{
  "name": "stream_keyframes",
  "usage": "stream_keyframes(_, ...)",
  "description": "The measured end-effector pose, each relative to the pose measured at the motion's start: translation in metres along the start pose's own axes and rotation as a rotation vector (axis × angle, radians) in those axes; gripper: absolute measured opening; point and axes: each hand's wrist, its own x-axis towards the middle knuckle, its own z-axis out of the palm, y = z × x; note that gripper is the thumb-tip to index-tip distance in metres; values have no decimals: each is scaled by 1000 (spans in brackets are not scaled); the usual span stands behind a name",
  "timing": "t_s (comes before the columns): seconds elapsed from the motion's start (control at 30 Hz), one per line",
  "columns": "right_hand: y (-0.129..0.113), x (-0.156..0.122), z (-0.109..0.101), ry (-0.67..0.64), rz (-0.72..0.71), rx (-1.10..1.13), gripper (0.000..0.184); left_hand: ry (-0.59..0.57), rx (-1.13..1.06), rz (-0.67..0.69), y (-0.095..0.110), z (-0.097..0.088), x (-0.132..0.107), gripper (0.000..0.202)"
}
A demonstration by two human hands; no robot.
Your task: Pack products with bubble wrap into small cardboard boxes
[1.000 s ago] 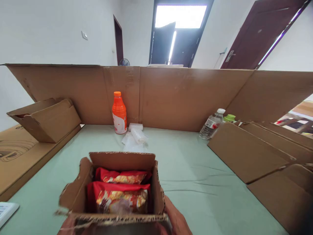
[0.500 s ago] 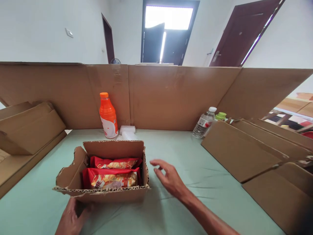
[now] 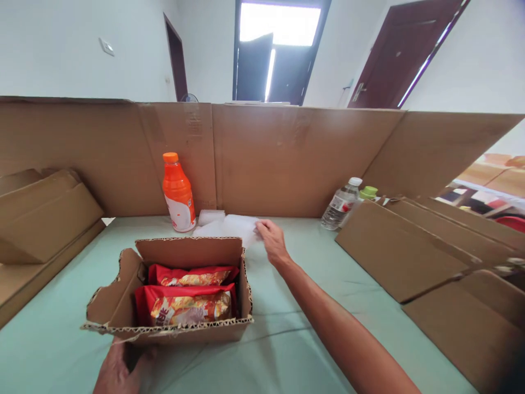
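An open cardboard box [image 3: 192,335] with rough-cut edges stands in front of me. Inside lie two red snack packets, a nearer one [image 3: 191,307] and a farther one [image 3: 197,275]. At the box's lower near-left corner, my left hand [image 3: 120,368] is against the cardboard, thumb along the front; its fingertips are partly hidden. My right hand [image 3: 271,238] reaches past the box's far right corner. Between thumb and fingers it pinches the edge of a thin white, translucent packing sheet [image 3: 241,225]. A folded white piece [image 3: 211,217] lies beside that sheet.
An orange-capped bottle [image 3: 179,194] stands behind the box at left. A clear water bottle [image 3: 339,207] and a green-capped container [image 3: 368,192] are at back right. Cardboard pieces lie at left [image 3: 49,213] and right [image 3: 406,246]. A tall cardboard wall [image 3: 266,158] closes the far side.
My right hand has moved away from the box's right side to the back and taken hold of the white sheet, which is now spread rightward. My left hand stays at the box.
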Motion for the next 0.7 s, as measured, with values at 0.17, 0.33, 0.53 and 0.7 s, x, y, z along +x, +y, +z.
stream_keyframes(0.17,38,-41,-73,61,155,-80,29,-76,-59,9,-3,0,8,57)
stream_keyframes(0.33,38,-80,-121,191,180,-192,28,-111,-93,48,-2,-4,10,59)
stream_keyframes(0.53,-8,-147,-104,21,39,-196,32,-87,-148,118,5,-8,5,55)
stream_keyframes(0.7,-31,-189,-44,-434,-96,-31,60,-58,-149,91,12,-10,4,61)
